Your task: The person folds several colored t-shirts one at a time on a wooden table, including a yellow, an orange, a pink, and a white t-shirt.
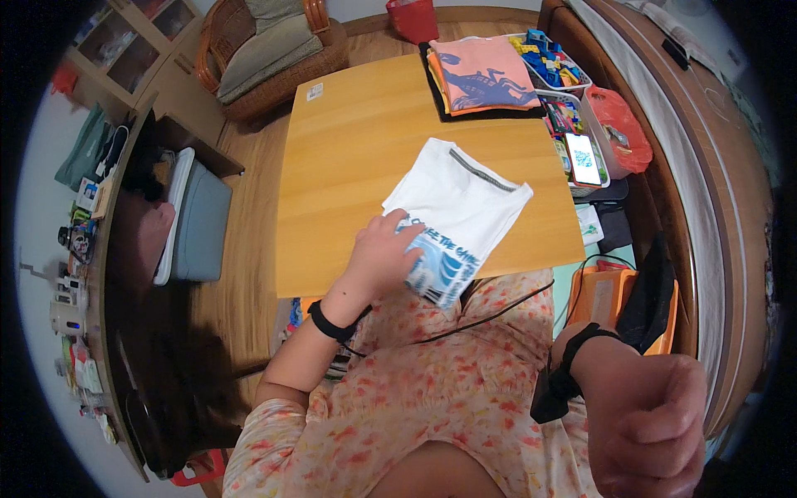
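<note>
A folded white T-shirt with a blue print lies tilted at the near edge of the wooden table, its lower part reaching over that edge. My left hand rests on the shirt's left side over the print; whether its fingers grip the cloth is unclear. Close to the camera at the lower right, my right hand is raised away from the table with its fingers curled in; no object shows in it. Both wrists wear black bands. A stack of folded shirts, a salmon one with a dark print on top, lies at the table's far right corner.
Baskets of toy blocks stand along the table's right side, with a lit phone on one. A red plastic bag is beside them. A black cable crosses my lap. A grey-blue bin stands left, a wicker armchair beyond.
</note>
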`<state>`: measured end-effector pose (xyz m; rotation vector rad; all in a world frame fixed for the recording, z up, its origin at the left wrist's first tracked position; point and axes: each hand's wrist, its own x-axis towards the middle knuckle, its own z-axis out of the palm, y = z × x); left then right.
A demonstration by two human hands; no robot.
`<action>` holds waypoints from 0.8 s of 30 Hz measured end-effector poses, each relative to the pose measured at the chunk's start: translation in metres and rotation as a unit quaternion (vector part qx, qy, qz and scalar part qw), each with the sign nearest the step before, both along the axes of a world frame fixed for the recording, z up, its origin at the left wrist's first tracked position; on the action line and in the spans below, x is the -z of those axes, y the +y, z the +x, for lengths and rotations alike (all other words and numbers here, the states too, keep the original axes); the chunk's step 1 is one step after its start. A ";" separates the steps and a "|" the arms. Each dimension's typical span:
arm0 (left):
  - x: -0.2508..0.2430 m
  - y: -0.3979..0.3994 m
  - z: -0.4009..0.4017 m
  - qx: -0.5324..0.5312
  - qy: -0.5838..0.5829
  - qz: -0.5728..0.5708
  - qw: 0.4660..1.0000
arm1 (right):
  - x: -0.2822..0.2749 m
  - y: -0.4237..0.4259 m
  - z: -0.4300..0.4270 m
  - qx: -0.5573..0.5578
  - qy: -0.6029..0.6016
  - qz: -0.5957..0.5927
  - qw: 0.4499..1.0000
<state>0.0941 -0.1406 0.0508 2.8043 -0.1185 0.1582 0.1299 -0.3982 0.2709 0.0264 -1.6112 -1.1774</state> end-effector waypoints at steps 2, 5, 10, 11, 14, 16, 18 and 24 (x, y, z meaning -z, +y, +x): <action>-0.003 -0.007 -0.005 -0.006 0.054 -0.061 0.997 | 0.009 -0.025 -0.025 0.053 0.091 -0.077 0.991; -0.008 -0.013 -0.001 0.004 0.050 -0.077 0.996 | 0.009 -0.036 -0.034 0.019 0.220 -0.178 0.959; 0.022 -0.013 0.008 0.051 -0.070 -0.038 0.995 | -0.004 -0.036 -0.039 -0.027 0.189 -0.205 0.960; 0.026 -0.012 0.008 0.044 -0.069 -0.045 0.996 | -0.006 -0.038 -0.049 -0.026 0.204 -0.216 0.954; 0.028 -0.016 0.007 0.036 -0.073 -0.027 0.996 | -0.015 -0.015 -0.048 -0.126 0.034 0.001 0.992; 0.029 -0.016 0.004 0.030 -0.080 -0.026 0.996 | -0.009 -0.016 -0.058 -0.062 0.066 -0.022 0.996; 0.030 -0.021 0.005 0.026 -0.088 -0.024 0.995 | -0.013 -0.011 -0.051 -0.062 0.043 -0.026 0.997; 0.037 -0.022 -0.005 -0.009 -0.088 -0.025 0.996 | -0.020 -0.038 -0.081 -0.044 0.111 -0.060 0.991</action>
